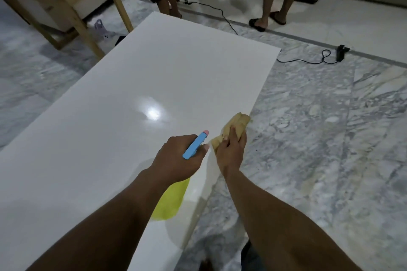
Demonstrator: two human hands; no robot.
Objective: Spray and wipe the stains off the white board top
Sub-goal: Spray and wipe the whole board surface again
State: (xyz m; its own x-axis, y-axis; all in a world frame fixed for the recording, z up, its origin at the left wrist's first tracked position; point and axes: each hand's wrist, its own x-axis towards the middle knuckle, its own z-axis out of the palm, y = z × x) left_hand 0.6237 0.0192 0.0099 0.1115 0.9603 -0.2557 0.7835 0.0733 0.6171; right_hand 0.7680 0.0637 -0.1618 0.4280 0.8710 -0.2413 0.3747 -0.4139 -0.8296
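The white board top (136, 77) fills the middle of the view, glossy, with a light reflection near its centre. My left hand (178, 156) grips a spray bottle (170, 199) by the neck; its blue trigger head with a pink nozzle points toward the far end of the board, and its yellow-green body hangs under my forearm. My right hand (231, 149) is closed on a tan cloth (236, 124) pressed at the board's right edge. No stains show on the surface.
A wooden-legged table (88, 0) stands at the far left. Legs of several people (277, 0) are beyond the board. A black cable and power strip (340, 51) lie on the marble floor (330, 138) to the right.
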